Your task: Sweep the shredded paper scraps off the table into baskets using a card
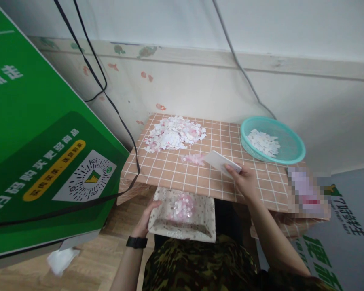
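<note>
My left hand (147, 218) grips the left rim of a patterned rectangular tray (210, 210), held just below the table's front edge. Inside the tray lies a clear plastic bag with pink and white bits (182, 208). A flat white card (218, 159) is pinched in my right hand (244, 180), above the table, its far end beside a small row of pink paper pieces (193, 159). Farther back on the left spreads a large heap of white and pink paper scraps (176, 133).
A turquoise mesh basket (294, 143) with white paper pieces stands at the table's back right. A checked brown cloth covers the table (170, 171). Black cables (118, 109) hang in front of a green printed panel (24, 121) at left. A blurred-out item lies at the right corner.
</note>
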The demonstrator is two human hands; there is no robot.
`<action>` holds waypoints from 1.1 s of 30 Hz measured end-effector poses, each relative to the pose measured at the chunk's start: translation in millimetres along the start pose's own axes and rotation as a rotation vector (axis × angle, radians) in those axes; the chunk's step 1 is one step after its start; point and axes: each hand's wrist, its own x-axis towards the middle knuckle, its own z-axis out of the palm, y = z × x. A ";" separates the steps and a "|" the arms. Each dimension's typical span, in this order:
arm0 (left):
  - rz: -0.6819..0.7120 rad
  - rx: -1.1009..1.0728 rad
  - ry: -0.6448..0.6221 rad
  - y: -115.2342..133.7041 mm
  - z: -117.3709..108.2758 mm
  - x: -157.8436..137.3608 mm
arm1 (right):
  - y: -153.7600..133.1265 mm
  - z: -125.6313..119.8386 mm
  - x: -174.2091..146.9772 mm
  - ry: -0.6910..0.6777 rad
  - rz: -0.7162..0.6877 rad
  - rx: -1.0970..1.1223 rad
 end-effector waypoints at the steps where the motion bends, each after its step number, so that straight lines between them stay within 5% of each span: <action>1: 0.006 -0.007 0.001 -0.3 0.2 0.4 | 2.6 -1.6 2.7 0.006 -0.001 -0.010; 6: 0.038 0.008 0.011 -2.0 0.1 2.8 | -2.7 -0.7 1.8 -0.135 -0.034 0.025; 19: 0.033 0.022 -0.031 -3.8 -1.3 4.4 | -8.9 1.1 -6.7 -0.190 -0.054 0.026; 33: 0.029 0.025 -0.042 -1.9 5.9 3.5 | -30.6 17.8 -24.1 -0.393 -0.132 0.053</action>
